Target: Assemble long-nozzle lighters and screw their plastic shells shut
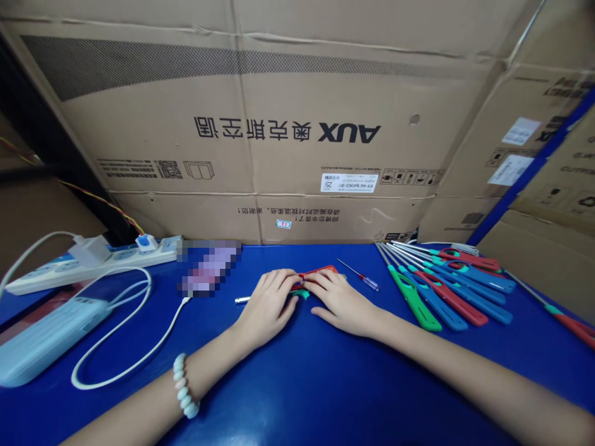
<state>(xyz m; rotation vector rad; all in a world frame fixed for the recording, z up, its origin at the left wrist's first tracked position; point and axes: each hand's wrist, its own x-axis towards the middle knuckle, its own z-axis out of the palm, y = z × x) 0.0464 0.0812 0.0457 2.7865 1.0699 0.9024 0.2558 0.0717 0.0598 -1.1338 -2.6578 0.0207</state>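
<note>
Beneath the fingertips lies a red long-nozzle lighter (pixel 320 271): left hand (pixel 269 306) curled gripping it, right hand (pixel 341 303) nearly flat, pressing it.

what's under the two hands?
Under the left hand and right hand: a red handle, a green bit, a metal rod tip sticking out left. The middle is covered.

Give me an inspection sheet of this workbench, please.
Surface: blue tabletop.
Job's things: red-handled tool, partly under both hands.
Clutter: row of long-nosed tools with green, blue and red handles at right; small screwdriver.
Hands: left hand and right hand rest fingertips on the red-handled tool; grip unclear.
Cables: white cable looping beside power bank; power strip.
Surroundings: cardboard boxes behind.
</note>
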